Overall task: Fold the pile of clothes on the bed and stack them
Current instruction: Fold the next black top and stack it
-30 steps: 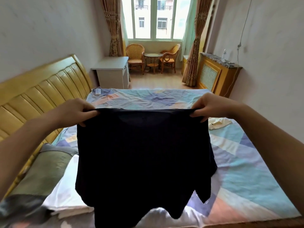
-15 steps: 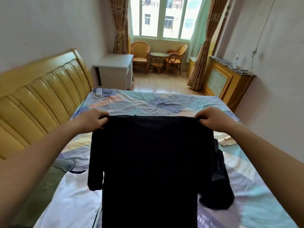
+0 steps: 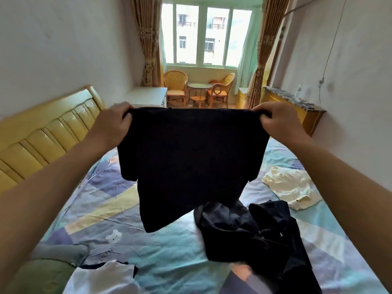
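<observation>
Four pieces of clothing are being seen: a white shirt (image 3: 101,279) nearest, a dark heap (image 3: 250,234) and a cream top (image 3: 290,187) on the bed (image 3: 169,257), and one black T-shirt (image 3: 191,158) being gripped, hanging above the bed, by the left hand (image 3: 112,126) and right hand (image 3: 280,122).

Patchwork-sheet bed (image 3: 161,257): dark clothes heap (image 3: 254,234), cream garment (image 3: 290,187), white garment (image 3: 101,279).

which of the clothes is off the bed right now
The black T-shirt, held up by both hands; the crumpled dark garment and cream garment lie on the bed.
</observation>
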